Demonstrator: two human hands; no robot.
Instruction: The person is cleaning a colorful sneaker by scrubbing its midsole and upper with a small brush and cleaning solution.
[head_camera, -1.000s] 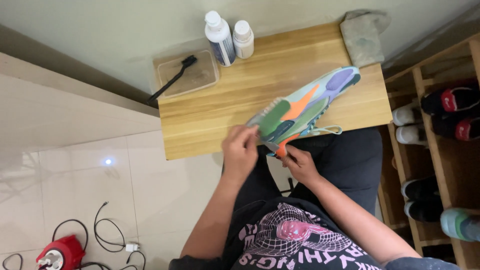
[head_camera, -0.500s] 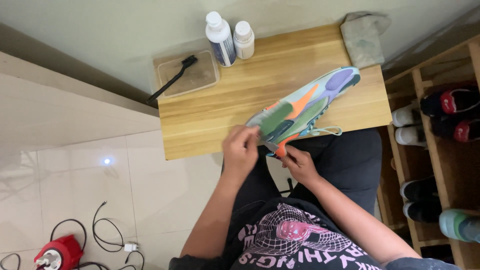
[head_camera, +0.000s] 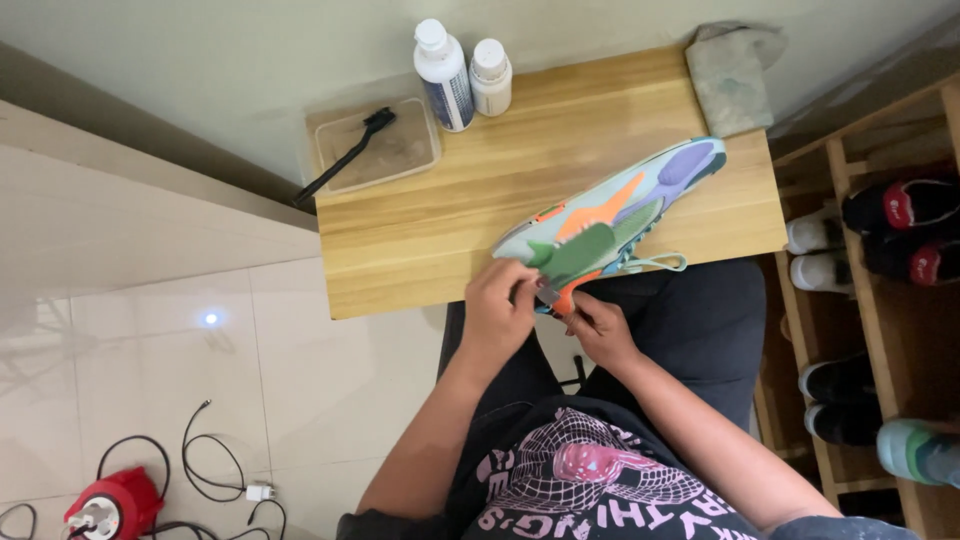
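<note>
A multicoloured sneaker (head_camera: 610, 220), pale green with orange, purple and dark green patches, lies sole-up across the near edge of a wooden table (head_camera: 450, 230). My left hand (head_camera: 497, 310) grips its heel end from the left. My right hand (head_camera: 600, 328) pinches the shoe's orange underside just below, fingers closed on it. A pale green lace (head_camera: 655, 263) trails from the shoe toward my lap.
Two white bottles (head_camera: 460, 72) stand at the table's back edge. A clear tub (head_camera: 375, 145) holds a black brush (head_camera: 345, 155). A grey folded cloth (head_camera: 730, 75) lies at the back right. A wooden shoe rack (head_camera: 870, 300) stands right. Cables and a red device (head_camera: 110, 505) lie on the tiled floor.
</note>
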